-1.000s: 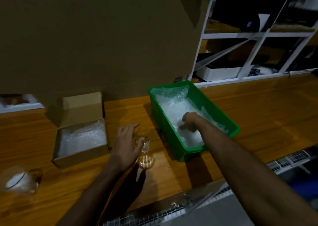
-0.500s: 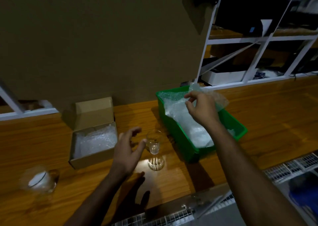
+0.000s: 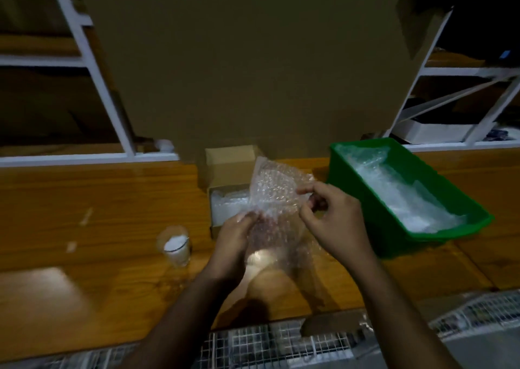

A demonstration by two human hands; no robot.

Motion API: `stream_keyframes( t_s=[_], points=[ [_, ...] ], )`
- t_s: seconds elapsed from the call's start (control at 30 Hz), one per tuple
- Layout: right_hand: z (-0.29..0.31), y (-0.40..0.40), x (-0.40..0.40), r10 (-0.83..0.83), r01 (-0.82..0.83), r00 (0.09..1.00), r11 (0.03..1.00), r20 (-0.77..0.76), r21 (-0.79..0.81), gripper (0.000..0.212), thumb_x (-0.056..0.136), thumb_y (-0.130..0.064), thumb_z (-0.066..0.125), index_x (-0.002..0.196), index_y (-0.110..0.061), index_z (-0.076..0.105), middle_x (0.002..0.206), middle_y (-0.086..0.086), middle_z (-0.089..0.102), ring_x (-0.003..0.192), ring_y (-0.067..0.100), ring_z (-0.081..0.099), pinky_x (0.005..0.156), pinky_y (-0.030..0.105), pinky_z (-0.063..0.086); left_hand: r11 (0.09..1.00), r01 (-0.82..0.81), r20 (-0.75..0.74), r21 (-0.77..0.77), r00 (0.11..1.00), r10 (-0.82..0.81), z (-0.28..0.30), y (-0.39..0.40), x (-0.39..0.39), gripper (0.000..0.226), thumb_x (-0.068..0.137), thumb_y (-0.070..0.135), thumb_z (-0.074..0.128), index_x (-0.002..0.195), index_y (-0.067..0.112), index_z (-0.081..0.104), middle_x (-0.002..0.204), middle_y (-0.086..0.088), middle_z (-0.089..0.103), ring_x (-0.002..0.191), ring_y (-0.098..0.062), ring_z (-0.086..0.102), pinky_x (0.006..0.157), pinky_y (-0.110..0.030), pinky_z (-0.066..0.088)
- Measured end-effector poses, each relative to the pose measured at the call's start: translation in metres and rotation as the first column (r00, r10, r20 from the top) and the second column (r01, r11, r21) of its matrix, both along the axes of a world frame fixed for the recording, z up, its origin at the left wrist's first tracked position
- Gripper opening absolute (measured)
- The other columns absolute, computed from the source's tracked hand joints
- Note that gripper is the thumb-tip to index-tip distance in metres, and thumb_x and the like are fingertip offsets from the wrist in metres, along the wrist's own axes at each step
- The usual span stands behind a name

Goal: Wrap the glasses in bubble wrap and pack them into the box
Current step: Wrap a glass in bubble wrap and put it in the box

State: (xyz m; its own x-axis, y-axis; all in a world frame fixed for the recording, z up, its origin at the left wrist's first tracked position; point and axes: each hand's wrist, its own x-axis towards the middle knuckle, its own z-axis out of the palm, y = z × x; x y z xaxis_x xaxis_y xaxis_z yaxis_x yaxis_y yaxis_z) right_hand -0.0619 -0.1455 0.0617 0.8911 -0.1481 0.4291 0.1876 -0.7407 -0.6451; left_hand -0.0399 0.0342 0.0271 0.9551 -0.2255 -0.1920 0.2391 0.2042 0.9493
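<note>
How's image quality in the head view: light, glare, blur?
Head view: dim overall; a bright glare spot on the wooden table shows through the bubble wrap sheet; both hands, left and right, look slightly motion-soft; shelf uprights bow from wide-angle distortion.

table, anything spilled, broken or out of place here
Nothing stands out. The glass stands upright on the table, the box and green bin sit flat, and both hands, left and right, hold a bubble wrap sheet. The picture is dim and blurry.

Single head-worn view, looking forward and down, close over the wooden table (image 3: pixel 112 200), wide-angle
</note>
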Motion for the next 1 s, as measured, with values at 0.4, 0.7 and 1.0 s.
stream_keyframes(
  t_s=[0.4, 0.7, 1.0],
  points=[
    [-0.143, 0.041, -0.016, -0.004, -0.249, 0.879, 0.848, -0.476, -0.467, 0.045, 0.099, -0.047, 0.042, 0.142, -0.033, 0.041, 0.140, 0.000, 0.044, 0.125, 0.019, 0.038, 0.098, 0.040, 0.044, 0.956, 0.004, -0.239, 0.295, 0.969, 0.070, -0.100, 0.072, -0.022, 0.026, 0.103, 0.030, 0.047, 0.124, 0.014, 0.050, 0.103, -0.019, 0.068, 0.081, -0.029, 0.066, 0.066, -0.040, 0.056],
    [-0.157, 0.011, -0.032, 0.169, -0.396, 0.867, 0.805, -0.469, -0.441, 0.048, 0.098, -0.036, 0.051, 0.146, -0.039, 0.042, 0.148, -0.008, 0.043, 0.132, 0.017, 0.035, 0.103, 0.044, 0.040, 0.273, -0.102, 0.279, 0.957, 0.588, -0.759, -0.122, 0.111, -0.036, 0.063, 0.094, 0.048, 0.049, 0.153, 0.036, 0.029, 0.162, 0.010, 0.027, 0.141, -0.003, 0.015, 0.114, -0.037, 0.019],
    [-0.164, -0.046, -0.051, 0.402, -0.522, 0.768, 0.844, -0.498, -0.124, 0.068, 0.084, 0.005, 0.054, 0.141, -0.033, 0.054, 0.154, -0.015, 0.040, 0.144, -0.006, 0.027, 0.121, 0.037, 0.030, 0.149, -0.166, 0.212, 0.975, 0.482, -0.850, -0.138, 0.132, -0.039, 0.092, 0.075, 0.051, 0.062, 0.156, 0.033, 0.023, 0.163, 0.012, 0.023, 0.146, -0.007, 0.018, 0.118, -0.040, 0.016]
  ],
)
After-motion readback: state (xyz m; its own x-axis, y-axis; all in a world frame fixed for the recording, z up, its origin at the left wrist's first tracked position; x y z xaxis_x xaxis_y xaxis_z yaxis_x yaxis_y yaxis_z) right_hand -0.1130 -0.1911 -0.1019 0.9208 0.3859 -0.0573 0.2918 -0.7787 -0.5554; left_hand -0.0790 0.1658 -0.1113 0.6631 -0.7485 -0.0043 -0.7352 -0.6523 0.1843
